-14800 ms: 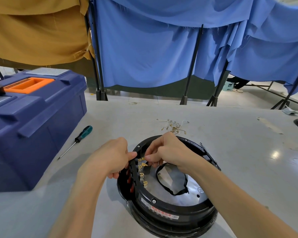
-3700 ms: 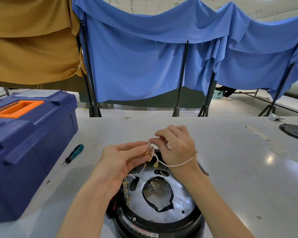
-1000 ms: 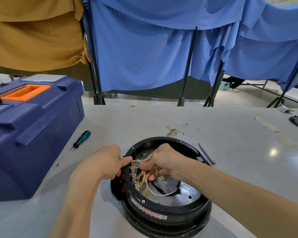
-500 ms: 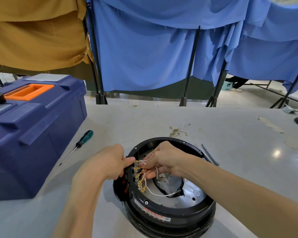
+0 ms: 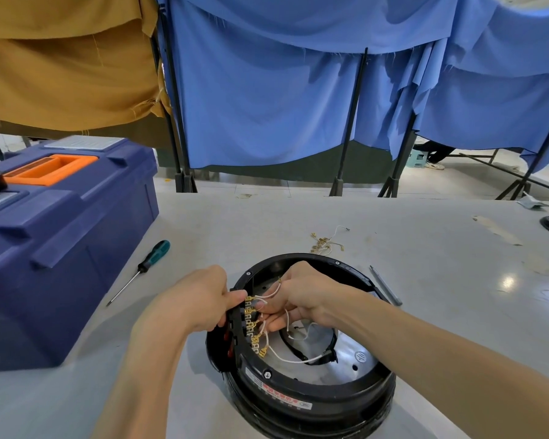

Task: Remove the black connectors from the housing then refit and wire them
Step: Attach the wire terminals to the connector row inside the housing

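The round black housing (image 5: 314, 392) sits on the grey counter (image 5: 441, 312), open side up, with a metal plate showing inside it. Along the inside of the housing's left rim runs the row of black connectors (image 5: 242, 323), fitted with brass terminals (image 5: 255, 342). The left hand (image 5: 197, 299) has its fingers curled round the housing's left rim, thumb pressed at the top of the connector row. The right hand (image 5: 301, 296) reaches into the housing from the right, fingers curled and pinching white wires (image 5: 287, 359) close against the connectors; more of the wire loops across the housing's plate. Just beyond the housing lies a small tangle of loose wires (image 5: 325, 243). A thin metal rod (image 5: 385, 285) lies just right of the housing, a green-handled screwdriver (image 5: 149, 264) to the housing's left, and a blue toolbox (image 5: 61, 248) farther left.
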